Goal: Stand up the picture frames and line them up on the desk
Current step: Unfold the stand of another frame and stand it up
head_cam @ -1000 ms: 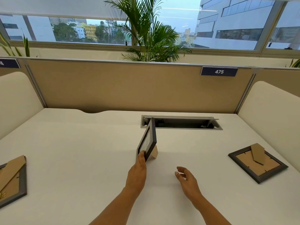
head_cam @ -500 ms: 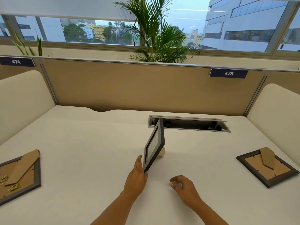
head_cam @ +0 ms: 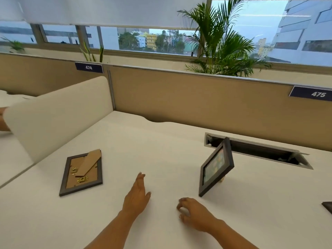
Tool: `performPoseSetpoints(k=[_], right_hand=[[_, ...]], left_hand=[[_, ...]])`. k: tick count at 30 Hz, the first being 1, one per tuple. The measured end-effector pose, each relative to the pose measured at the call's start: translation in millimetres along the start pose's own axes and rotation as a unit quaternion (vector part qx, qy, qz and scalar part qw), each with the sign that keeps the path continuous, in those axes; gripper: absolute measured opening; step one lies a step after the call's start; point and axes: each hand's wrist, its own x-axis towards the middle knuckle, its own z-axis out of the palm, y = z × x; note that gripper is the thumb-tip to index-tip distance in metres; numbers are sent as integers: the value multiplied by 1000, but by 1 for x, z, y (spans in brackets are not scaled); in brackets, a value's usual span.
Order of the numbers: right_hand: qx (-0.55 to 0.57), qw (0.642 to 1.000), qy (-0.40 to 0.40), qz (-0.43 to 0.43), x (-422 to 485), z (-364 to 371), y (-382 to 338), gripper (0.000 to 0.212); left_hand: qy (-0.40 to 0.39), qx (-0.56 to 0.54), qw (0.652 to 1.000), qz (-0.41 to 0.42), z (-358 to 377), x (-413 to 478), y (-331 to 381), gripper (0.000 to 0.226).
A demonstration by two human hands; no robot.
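A dark picture frame (head_cam: 216, 166) stands on its own on the white desk (head_cam: 161, 151), leaning back on its cardboard prop, picture side toward me and angled left. A second dark frame (head_cam: 81, 174) lies face down at the left, its cardboard stand (head_cam: 89, 163) raised a little. Only a corner of a third frame (head_cam: 327, 206) shows at the right edge. My left hand (head_cam: 137, 195) hovers flat with fingers extended, between the two frames, touching neither. My right hand (head_cam: 193, 212) rests near the standing frame's lower corner with fingers curled and nothing in it.
An open cable slot (head_cam: 260, 151) lies in the desk behind the standing frame. A tan partition (head_cam: 197, 97) closes the back and a cream side divider (head_cam: 59, 112) stands at the left. A palm plant (head_cam: 221, 42) rises behind the partition.
My left hand has let go of the standing frame and moved left. The view has swung left, bringing the flat left frame toward the middle and pushing the right frame almost out of sight.
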Motion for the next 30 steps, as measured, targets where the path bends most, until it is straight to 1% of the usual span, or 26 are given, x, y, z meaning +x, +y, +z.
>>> performPoseSetpoints(k=[4, 8, 12, 15, 19, 23, 26, 30], right_hand=[[-19, 999, -37, -25, 30, 6, -30, 39], [-30, 996, -58, -52, 63, 15, -64, 42], [-33, 993, -82, -76, 97, 25, -103, 51], [-32, 991, -99, -87, 120, 34, -132, 57], [-7, 988, -116, -100, 147, 45, -169, 63], [43, 988, -115, -96, 167, 51, -199, 67], [85, 987, -106, -84, 182, 50, -211, 67], [116, 986, -94, -72, 188, 55, -222, 66]], left_hand=[[48, 14, 997, -57, -35, -2, -48, 62], [91, 34, 986, -137, -68, -4, -86, 61], [127, 10, 964, -232, -96, -6, -124, 61], [140, -30, 948, -285, -113, -6, -150, 60], [154, -107, 926, -326, -128, -3, -175, 61], [127, -157, 915, -349, -128, -1, -187, 66], [127, -160, 916, -346, -123, 1, -190, 64], [132, -131, 918, -351, -120, 3, -188, 60]])
